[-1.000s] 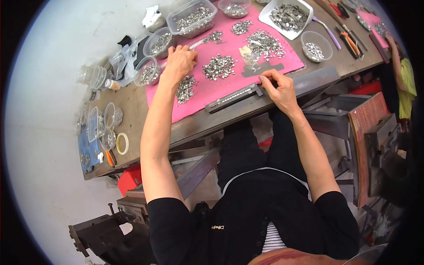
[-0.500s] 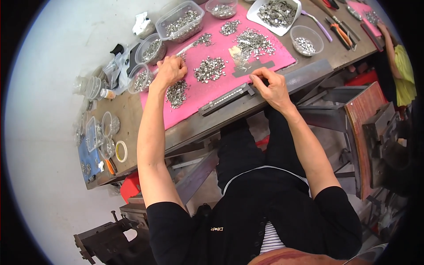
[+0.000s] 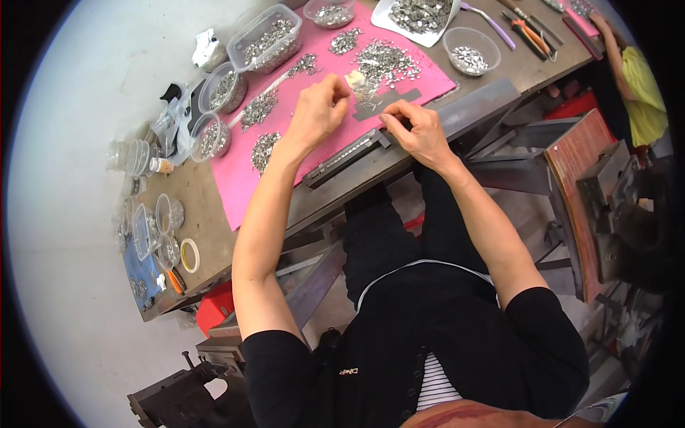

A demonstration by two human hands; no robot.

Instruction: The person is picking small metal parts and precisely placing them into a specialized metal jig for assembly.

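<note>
Above the pink mat (image 3: 239, 178) is my left hand (image 3: 317, 110), its fingers drawn together in a pinch; whatever is in them is too small to make out. My right hand (image 3: 419, 132) is also pinched, over the bench edge by the right end of a dark metal bar fixture (image 3: 347, 158). A row of small shiny pieces lies along that fixture. Between and beyond my hands are thin metal pins (image 3: 367, 94) on a grey flat plate (image 3: 389, 103). Heaps of small metal pieces (image 3: 385, 63) cover parts of the mat, one partly hidden by my left hand.
Clear plastic tubs (image 3: 265, 39) of metal pieces line the far left. A white tray (image 3: 417, 18) and a round bowl (image 3: 471, 51) stand far right, near orange-handled pliers (image 3: 528, 39). A tape roll (image 3: 190, 255) lies left. A person in yellow (image 3: 642, 89) works at the right.
My left hand has moved right from the heaps near the tubs toward my right hand. My right hand stays pinched by the fixture's end. The whole view has shifted slightly.
</note>
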